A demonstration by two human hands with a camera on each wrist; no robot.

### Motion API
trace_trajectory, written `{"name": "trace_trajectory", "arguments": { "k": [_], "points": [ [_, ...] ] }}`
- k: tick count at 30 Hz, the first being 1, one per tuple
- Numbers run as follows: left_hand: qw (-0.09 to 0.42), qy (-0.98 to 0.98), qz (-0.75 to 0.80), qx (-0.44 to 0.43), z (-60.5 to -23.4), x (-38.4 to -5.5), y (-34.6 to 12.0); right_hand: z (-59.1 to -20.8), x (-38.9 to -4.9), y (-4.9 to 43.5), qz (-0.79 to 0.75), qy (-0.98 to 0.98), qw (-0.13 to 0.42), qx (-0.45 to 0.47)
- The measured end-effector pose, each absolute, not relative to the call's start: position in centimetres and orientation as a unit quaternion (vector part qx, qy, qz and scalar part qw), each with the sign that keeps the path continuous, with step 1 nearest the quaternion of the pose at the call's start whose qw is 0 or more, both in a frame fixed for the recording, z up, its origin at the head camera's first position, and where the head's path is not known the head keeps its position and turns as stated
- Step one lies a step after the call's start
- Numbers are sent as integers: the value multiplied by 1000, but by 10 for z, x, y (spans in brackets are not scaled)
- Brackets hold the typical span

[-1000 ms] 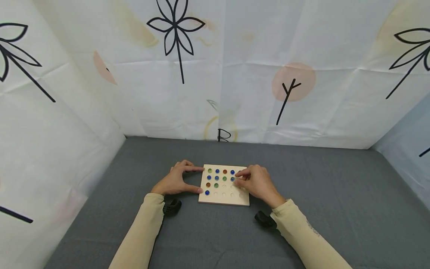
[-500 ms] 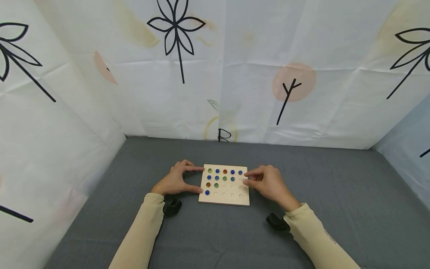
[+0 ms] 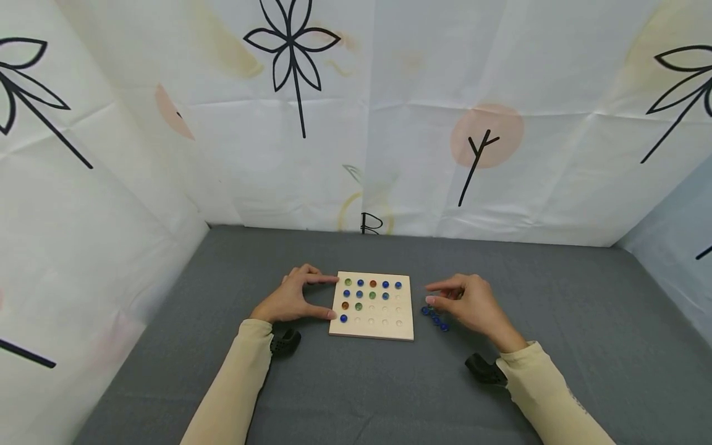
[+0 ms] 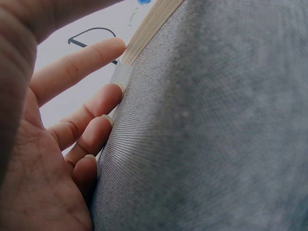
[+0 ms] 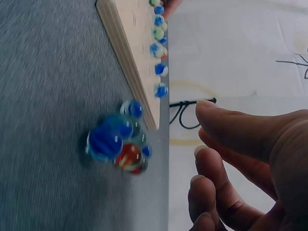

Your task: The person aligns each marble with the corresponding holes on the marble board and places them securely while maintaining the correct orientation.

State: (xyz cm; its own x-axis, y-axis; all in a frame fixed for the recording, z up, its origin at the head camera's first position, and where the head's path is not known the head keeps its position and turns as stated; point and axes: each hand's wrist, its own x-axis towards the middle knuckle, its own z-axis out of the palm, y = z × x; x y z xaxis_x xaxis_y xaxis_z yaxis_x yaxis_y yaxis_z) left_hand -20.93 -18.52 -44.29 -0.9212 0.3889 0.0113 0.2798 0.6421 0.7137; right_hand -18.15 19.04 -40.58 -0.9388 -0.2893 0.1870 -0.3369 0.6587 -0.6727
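Observation:
A pale wooden board [image 3: 392, 314] with rows of round hollows lies flat on the table. Glass marbles fill its far row: green, blue, red and more blue. Several marbles sit in the second row, two in the third and one blue marble [image 3: 343, 318] in the nearest. My left hand [image 3: 292, 298] touches the board's left edge with thumb and index finger extended. Right of the board, my right hand [image 3: 473, 306] hovers beside several loose marbles [image 3: 436, 320], thumb and fingers apart and holding nothing. In the right wrist view the loose marbles [image 5: 107, 142] are blue, red and greenish, clustered together.
Dark grey cloth [image 3: 356, 383] covers the table. White fabric [image 3: 411, 74] printed with plants and blotches hangs behind and at the sides. A black device [image 3: 485, 371] is strapped at the right wrist, and another [image 3: 285, 343] at the left.
My right hand has left the board's far right corner and moved right to the loose marbles. A blue marble now shows in the far row's last hollow. The left hand has stayed put.

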Motion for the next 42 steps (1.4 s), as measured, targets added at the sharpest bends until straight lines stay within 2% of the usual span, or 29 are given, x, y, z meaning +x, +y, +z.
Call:
{"name": "trace_trajectory", "arguments": {
  "k": [17,29,42],
  "points": [
    [69,902,384,187,-443,-209,-185,-412,-168,213,354,-917,41,178],
    [72,903,381,185,-442,-209,-184,-422,-154,225,355,-917,14,180],
    [72,903,380,188,-443,-210,-185,-432,-153,227,390,-901,4,190]
  ]
}}
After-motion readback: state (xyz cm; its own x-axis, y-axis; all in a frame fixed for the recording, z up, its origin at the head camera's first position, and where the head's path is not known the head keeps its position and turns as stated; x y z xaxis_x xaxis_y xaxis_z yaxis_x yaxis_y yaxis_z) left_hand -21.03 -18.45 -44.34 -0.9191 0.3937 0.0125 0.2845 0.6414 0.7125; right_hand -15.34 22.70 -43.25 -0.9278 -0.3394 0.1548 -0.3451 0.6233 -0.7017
